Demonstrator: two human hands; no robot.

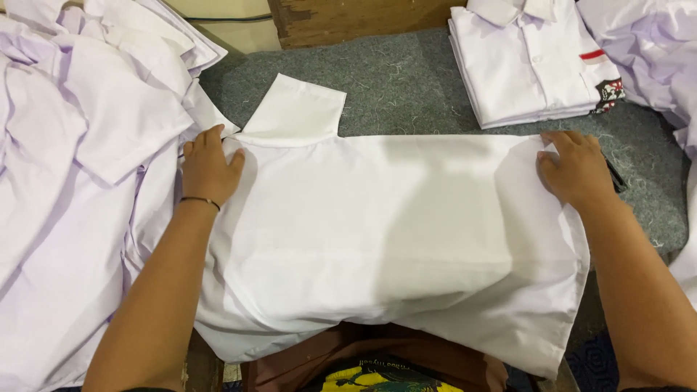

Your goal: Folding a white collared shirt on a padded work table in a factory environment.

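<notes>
A white short-sleeved shirt (377, 232) lies spread back-up across the grey felt table (406, 87), one sleeve (296, 107) pointing away from me. My left hand (209, 165) rests flat on the shirt's left end near the collar, fingers together, a thin black band on the wrist. Over at the shirt's right end, my right hand (577, 168) presses palm-down on the cloth near its far edge. Neither hand pinches the fabric. The shirt's near edge hangs over the table toward my lap.
A heap of loose white shirts (80, 160) fills the left side. A stack of folded white shirts (534, 62) with a red-striped pocket sits at the far right, more crumpled white cloth (653, 51) beside it. A wooden board (348, 18) borders the back.
</notes>
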